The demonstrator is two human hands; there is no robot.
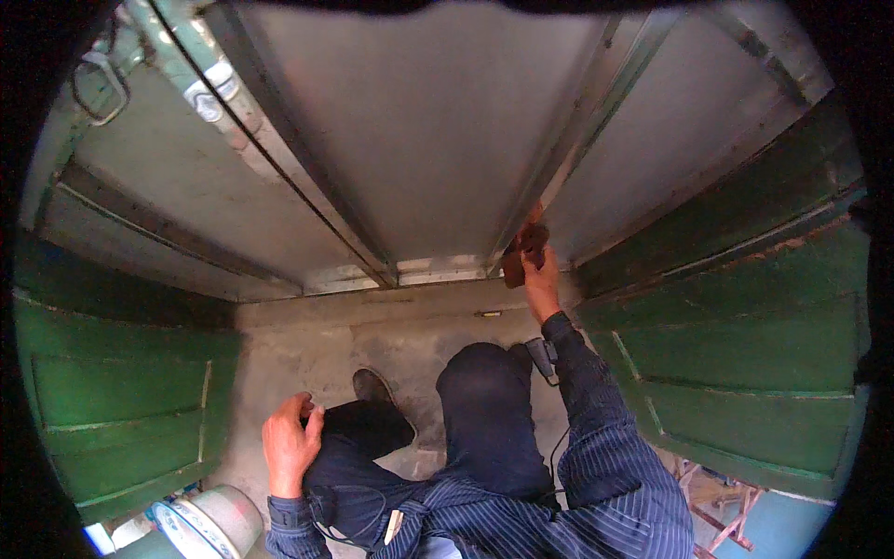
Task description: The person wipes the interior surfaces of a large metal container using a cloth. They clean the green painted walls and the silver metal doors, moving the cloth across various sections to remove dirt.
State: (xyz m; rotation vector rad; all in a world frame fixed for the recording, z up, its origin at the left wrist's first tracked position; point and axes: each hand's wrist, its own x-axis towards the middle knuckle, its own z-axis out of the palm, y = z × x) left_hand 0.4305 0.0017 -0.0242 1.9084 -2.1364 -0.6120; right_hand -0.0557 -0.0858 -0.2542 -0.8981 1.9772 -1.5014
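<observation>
My right hand (543, 279) reaches forward and grips a dark reddish-brown piece (525, 246), perhaps folded abrasive paper or a rag. The piece lies against the lower part of a narrow upright strip (576, 136) on a large grey panel (433, 140). Its exact kind is hard to make out. My left hand (292, 437) rests by my left knee, thumb apart from loosely curled fingers, with nothing visible in it. The fingertips are partly hidden. My bent legs (485, 405) are in front of the panel.
Green panelled surfaces stand on the left (126, 398) and right (754, 356). A dark cable (262, 150) crosses the grey panel. A basin or bucket (223, 520) with a patterned rim sits lower left, wooden legs (730, 506) lower right. A small light stick (490, 314) lies on the concrete.
</observation>
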